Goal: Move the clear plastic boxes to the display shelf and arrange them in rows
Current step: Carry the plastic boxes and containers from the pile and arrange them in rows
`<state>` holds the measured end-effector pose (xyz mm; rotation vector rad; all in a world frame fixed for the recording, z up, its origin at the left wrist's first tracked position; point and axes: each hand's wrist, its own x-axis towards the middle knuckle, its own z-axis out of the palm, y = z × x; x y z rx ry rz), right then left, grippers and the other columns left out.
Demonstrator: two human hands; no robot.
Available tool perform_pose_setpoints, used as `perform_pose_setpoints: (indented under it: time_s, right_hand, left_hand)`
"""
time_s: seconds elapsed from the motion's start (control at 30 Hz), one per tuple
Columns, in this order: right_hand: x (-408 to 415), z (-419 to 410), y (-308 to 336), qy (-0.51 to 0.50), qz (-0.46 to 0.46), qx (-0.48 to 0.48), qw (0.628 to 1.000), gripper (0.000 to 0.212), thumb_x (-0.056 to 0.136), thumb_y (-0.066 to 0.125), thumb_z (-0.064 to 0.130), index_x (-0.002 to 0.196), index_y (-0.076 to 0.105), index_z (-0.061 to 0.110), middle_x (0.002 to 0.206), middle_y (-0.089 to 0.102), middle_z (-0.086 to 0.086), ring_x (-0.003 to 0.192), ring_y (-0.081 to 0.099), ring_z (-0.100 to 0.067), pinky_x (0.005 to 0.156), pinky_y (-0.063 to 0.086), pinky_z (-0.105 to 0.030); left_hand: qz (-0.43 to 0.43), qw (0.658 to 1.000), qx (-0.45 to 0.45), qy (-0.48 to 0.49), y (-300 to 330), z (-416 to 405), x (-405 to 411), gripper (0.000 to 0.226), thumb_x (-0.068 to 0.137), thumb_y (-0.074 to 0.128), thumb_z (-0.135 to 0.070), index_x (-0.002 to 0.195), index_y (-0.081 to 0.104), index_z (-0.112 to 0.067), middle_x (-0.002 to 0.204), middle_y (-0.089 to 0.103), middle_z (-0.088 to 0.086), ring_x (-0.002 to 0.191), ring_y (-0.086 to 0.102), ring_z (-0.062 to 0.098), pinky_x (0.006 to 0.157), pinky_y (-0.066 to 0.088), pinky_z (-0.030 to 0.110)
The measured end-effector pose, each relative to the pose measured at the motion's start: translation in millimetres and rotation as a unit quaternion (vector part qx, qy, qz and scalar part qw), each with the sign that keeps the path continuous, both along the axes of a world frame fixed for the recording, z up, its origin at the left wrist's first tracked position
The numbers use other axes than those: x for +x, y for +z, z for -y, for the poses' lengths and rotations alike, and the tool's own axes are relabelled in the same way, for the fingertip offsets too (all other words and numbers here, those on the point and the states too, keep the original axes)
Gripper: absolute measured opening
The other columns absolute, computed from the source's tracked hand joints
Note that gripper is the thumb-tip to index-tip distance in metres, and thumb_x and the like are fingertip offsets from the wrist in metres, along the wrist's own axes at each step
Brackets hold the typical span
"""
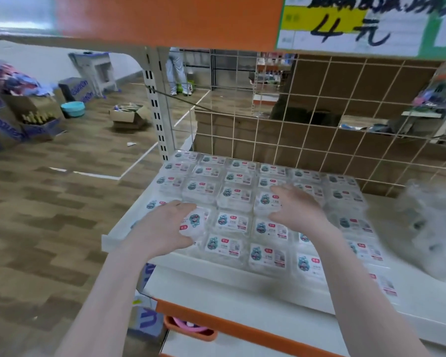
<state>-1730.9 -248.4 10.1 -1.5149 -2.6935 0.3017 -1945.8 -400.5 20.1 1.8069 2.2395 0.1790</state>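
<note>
Several clear plastic boxes (pixel 232 222) with blue cartoon labels lie in rows on the white display shelf (pixel 216 287). My left hand (pixel 165 228) grips one clear box (pixel 195 224) at the left front of the rows, its label turned sideways. My right hand (pixel 296 207) hovers over the boxes in the middle rows with fingers spread and relaxed, holding nothing. Whether it touches the box tops is unclear.
A clear plastic bag (pixel 430 228) holding more boxes lies on the shelf at right. A wire grid (pixel 319 130) backs the shelf, and an orange shelf edge with a price sign (pixel 358 24) hangs overhead. Cardboard cartons (pixel 129 115) and a teal basin (pixel 72 109) sit on the floor left.
</note>
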Motion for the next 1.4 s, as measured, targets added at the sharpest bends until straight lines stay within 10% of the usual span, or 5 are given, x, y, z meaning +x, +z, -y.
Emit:
perform_pose_setpoints:
  time_s: [0.33,0.9,1.2,1.4]
  right_hand:
    - [7.4,-7.6,-16.1,0.008,-0.107,-0.048,0.993,0.068,0.086,0.064,0.026,0.145,0.029,0.025,0.151,0.028,0.004,0.134,0.033,-0.017,0.105,0.033,-0.031]
    - [44.0,1.1,-23.5,0.016,-0.138,0.052,0.989,0.040,0.094,0.050,0.034,0.133,0.049,0.024,0.136,0.047,0.007,0.118,0.046,-0.011,0.091,0.039,-0.025]
    - [125.5,13.4,-50.1,-0.078,-0.164,0.136,0.974,0.030,0.075,0.074,0.009,0.104,0.070,0.004,0.104,0.067,-0.016,0.096,0.060,-0.037,0.079,0.049,-0.040]
    - [169.1,13.8,-64.6,-0.121,-0.149,0.154,0.969,0.034,0.073,0.076,0.009,0.106,0.070,0.005,0.105,0.068,-0.016,0.093,0.061,-0.038,0.074,0.049,-0.039]
  left_hand:
    - [0.007,1.000,0.001,-0.011,-4.4,-16.5,2.3,0.075,0.083,0.065,-0.031,0.147,0.026,-0.030,0.151,0.028,-0.010,0.135,0.030,0.011,0.102,0.030,0.023]
    - [-0.010,0.999,-0.005,-0.030,-3.3,-24.6,28.0,0.077,0.080,0.067,-0.034,0.146,0.028,-0.030,0.145,0.038,-0.006,0.131,0.037,0.014,0.103,0.036,0.028]
    - [-0.042,0.999,0.001,-0.031,-3.9,-38.3,77.2,0.065,0.082,0.063,-0.046,0.138,0.040,-0.022,0.135,0.047,-0.001,0.123,0.045,0.018,0.096,0.042,0.033]
    - [-0.068,0.997,-0.001,-0.038,-7.7,-55.2,130.2,0.057,0.081,0.058,-0.058,0.122,0.050,-0.020,0.119,0.056,-0.002,0.107,0.054,0.020,0.075,0.043,0.031]
